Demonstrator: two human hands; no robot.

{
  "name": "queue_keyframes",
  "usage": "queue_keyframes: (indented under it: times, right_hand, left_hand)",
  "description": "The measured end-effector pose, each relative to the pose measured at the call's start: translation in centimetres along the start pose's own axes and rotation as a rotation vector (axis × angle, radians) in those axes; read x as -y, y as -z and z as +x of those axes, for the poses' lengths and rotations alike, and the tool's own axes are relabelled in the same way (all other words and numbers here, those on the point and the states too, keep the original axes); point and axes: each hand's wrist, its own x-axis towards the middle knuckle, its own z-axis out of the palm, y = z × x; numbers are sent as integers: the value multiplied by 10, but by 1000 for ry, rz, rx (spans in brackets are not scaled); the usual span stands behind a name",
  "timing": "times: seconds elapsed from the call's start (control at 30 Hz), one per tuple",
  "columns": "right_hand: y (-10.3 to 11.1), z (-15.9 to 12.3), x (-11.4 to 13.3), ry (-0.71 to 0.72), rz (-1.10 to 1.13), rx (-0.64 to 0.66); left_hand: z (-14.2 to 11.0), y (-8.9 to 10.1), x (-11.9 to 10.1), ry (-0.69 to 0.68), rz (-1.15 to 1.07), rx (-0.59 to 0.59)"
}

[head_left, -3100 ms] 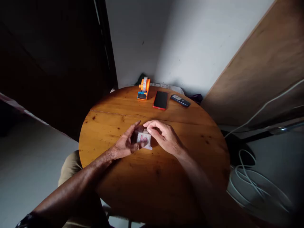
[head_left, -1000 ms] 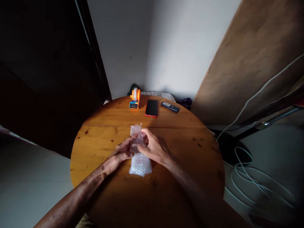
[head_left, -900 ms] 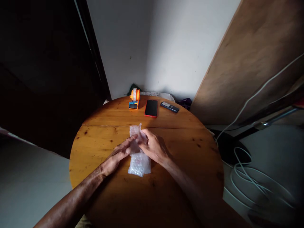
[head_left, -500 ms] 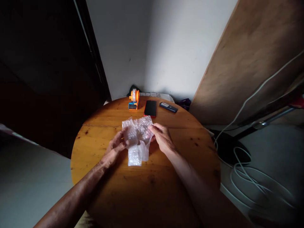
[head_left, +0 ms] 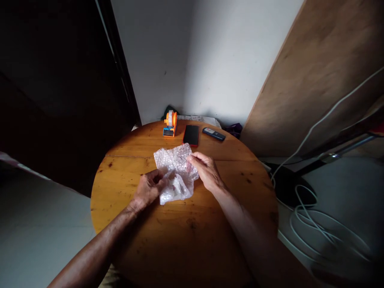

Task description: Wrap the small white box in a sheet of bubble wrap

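At left, a bare forearm rises diagonally from the lower edge over a round wooden table (head_left: 120, 200). It ends in the left hand (head_left: 147, 188), back upward, fingers curled well in, thumb and fingertips pinching the near left edge of a crumpled sheet of clear bubble wrap (head_left: 171, 160). An orange and blue tape dispenser (head_left: 170, 123) stands toward the back. The bubble wrap lies in the middle of the table, between the hands, unevenly spread, its near part bunched into folds. Just behind it is a red-edged phone (head_left: 191, 135). Next comes the right hand (head_left: 207, 170), its forearm slanting up from the lower right; the fingers are loosely bent, with the wrap's right edge gripped between thumb and fingers. Beyond lies a dark handset (head_left: 214, 134). Far right, a pale cable (head_left: 313, 226) coils below the table's level.
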Motion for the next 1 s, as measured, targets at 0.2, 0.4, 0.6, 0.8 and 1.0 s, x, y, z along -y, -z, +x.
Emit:
queue_keyframes:
  times: [0.2, 0.4, 0.6, 0.8, 1.0]
  right_hand:
    - [19, 21, -26, -98, -315, -204]
    - [20, 14, -22, -60, -888, -196]
    - [19, 7, -7, 240, -596, -179]
    - [22, 0, 15, 115, -172, 281]
    - [27, -17, 42, -219, 106, 1039]
  left_hand:
    - [9, 21, -2, 105, -78, -140]
    - [10, 29, 8, 46, 81, -244]
    - [12, 28, 15, -24, 142, -277]
    - [-2, 29, -4, -285, 329, -188]
    - [-11, 32, -14, -258, 293, 73]
